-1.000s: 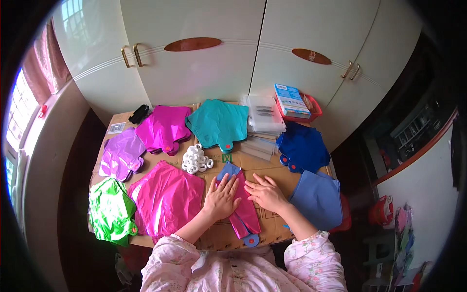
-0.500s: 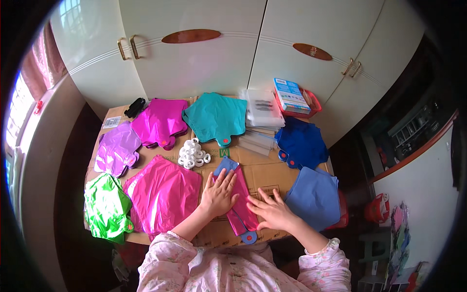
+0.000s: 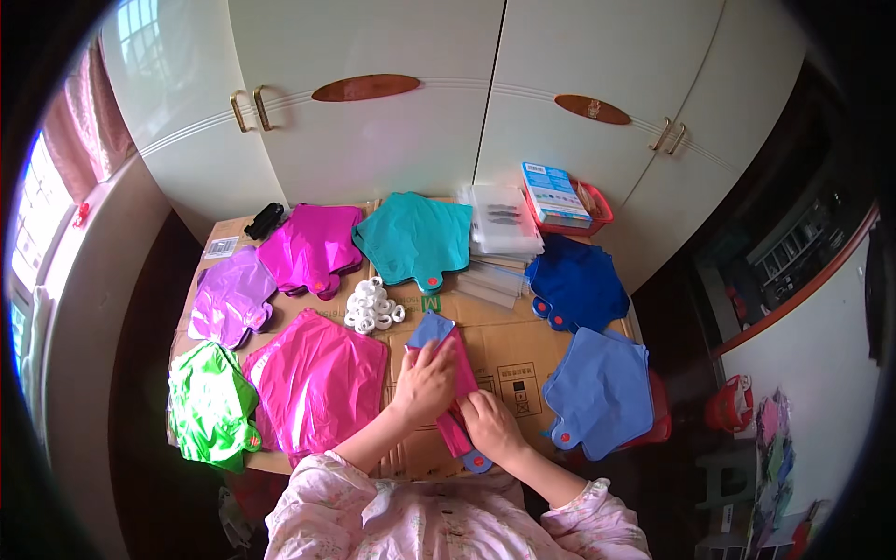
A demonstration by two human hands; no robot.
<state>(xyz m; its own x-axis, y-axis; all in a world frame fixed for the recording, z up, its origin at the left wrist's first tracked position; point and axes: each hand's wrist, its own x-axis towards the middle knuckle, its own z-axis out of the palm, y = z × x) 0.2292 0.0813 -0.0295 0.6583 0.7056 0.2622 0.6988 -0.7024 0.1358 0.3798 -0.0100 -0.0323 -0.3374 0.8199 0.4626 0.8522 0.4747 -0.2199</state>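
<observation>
A narrow folded strip of pink and blue foil balloons (image 3: 467, 375) lies slantwise on the cardboard at the front middle, its round blue tab (image 3: 477, 461) pointing toward me. My left hand (image 3: 427, 381) rests on the upper part with fingers curled in and closed on the foil. Lower down, my right hand (image 3: 490, 422) pinches the strip's right edge, its fingertips bunched together. The exact grip of the left fingertips is hidden under the hand.
Flat foil balloons lie around: green (image 3: 213, 401), pink (image 3: 313, 383), lilac (image 3: 233, 299), magenta (image 3: 311, 247), teal (image 3: 415, 238), dark blue (image 3: 581, 280) and light blue (image 3: 602, 392). White ribbon rolls (image 3: 369, 308) are heaped near the middle. Clear plastic bags (image 3: 501, 219) lie beside a red basket (image 3: 597, 210).
My flat, spread fingers have curled and closed on the folded foil balloons. The right hand has shifted slightly left, onto the strip's right edge. The view has tilted a little.
</observation>
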